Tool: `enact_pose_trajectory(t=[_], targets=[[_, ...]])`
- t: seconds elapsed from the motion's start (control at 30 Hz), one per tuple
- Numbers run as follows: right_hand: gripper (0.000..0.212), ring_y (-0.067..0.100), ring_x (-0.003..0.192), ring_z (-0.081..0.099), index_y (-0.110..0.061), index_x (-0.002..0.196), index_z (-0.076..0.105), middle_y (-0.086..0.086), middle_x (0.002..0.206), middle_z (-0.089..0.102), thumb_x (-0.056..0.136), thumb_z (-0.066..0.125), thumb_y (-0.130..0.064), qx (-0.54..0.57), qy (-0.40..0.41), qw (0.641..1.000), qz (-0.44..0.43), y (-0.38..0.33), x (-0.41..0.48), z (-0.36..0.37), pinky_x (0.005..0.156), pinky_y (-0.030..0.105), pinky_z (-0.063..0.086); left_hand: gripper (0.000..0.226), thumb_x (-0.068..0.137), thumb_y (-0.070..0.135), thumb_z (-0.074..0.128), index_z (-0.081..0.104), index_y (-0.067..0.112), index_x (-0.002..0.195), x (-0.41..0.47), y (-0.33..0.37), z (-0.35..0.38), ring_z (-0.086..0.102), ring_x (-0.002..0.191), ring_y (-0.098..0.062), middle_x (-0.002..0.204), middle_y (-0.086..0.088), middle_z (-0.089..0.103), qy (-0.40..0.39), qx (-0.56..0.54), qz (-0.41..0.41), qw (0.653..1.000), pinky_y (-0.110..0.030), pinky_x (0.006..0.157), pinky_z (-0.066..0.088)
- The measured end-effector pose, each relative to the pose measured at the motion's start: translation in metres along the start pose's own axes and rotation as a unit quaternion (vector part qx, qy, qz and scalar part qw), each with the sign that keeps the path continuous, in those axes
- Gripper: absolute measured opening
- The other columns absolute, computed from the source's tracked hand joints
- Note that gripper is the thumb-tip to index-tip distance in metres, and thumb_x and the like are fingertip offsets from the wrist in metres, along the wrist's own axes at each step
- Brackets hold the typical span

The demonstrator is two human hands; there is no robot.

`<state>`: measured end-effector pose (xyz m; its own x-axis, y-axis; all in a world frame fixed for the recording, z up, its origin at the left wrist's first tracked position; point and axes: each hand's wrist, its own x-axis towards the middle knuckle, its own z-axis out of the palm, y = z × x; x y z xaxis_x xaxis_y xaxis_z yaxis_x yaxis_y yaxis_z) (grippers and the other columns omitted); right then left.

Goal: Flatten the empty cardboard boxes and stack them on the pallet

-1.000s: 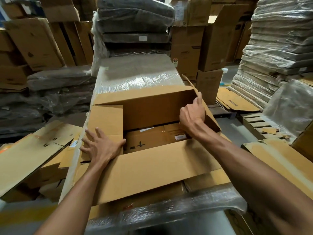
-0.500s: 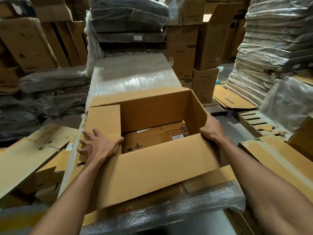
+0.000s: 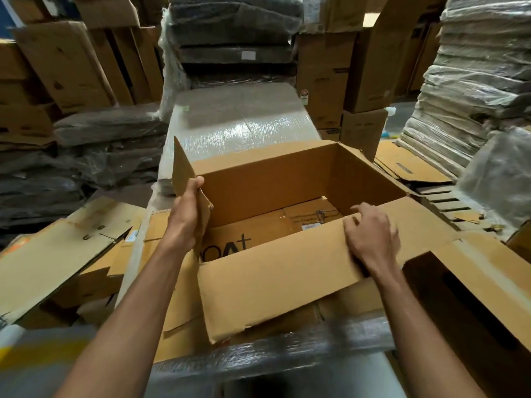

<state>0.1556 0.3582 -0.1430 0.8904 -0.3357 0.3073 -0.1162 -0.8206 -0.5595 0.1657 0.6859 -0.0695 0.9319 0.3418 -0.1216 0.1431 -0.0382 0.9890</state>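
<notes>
Dark wrapped bundles (image 3: 235,30) stacked far centre; more dark bundles (image 3: 86,156) heaped left; pale film-wrapped pile (image 3: 474,90) right.

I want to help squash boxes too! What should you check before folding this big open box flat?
1. Box empty: ok, only flat cardboard shows at the bottom.
2. Left hand grips the upright side flap: ok.
3. Right hand holds the near wall, fingers curled over its top edge: ok.
4. Bottom seam open: cannot tell.
5. Box flattened: not ok, its walls stand upright.
</notes>
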Motion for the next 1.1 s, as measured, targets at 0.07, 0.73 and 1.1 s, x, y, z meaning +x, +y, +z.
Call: enact_pose_trajectory(t=[0.07, 0.73, 1.1], targets=[[0.045, 0.031, 0.143, 0.038, -0.018, 0.138, 0.056, 0.013, 0.151, 0.049, 0.096, 0.062, -0.033, 0.015, 0.040, 0.999, 0.029, 0.009, -0.031, 0.012, 0.119, 0.061, 0.020, 0.035, 0.096, 0.061, 0.047, 0.057, 0.030, 0.085, -0.007, 0.001, 0.008, 0.052, 0.071, -0.016, 0.075, 0.006, 0.061, 0.005, -0.020, 0.020, 1.000, -0.032, 0.061, 0.035], [0.080, 0.018, 0.090, 0.065, -0.019, 0.158, 0.020, -0.002, 0.097, 0.062, 0.093, 0.064, -0.005, 0.488, 0.013, 0.853, 0.183, -0.073, -0.051, -0.014, 0.080, 0.033, 0.060, 0.031, 0.106, 0.005, 0.045, 0.053, 0.001, 0.136, -0.027, 0.049, -0.027, 0.058, 0.098, -0.028, 0.108, -0.009, 0.060, -0.067, 0.187, 0.060, 0.978, -0.044, 0.079, 0.052], [0.014, 0.047, 0.090, 0.071, 0.004, 0.103, 0.059, 0.028, 0.111, 0.063, 0.100, 0.047, -0.005, 0.379, -0.238, 0.886, 0.118, -0.168, 0.046, -0.106, 0.070, 0.054, 0.063, 0.027, 0.089, -0.004, 0.065, 0.068, 0.018, 0.104, -0.080, 0.138, -0.031, 0.075, 0.071, -0.014, 0.082, 0.000, 0.078, -0.255, 0.165, 0.090, 0.948, -0.025, 0.057, 0.059]])
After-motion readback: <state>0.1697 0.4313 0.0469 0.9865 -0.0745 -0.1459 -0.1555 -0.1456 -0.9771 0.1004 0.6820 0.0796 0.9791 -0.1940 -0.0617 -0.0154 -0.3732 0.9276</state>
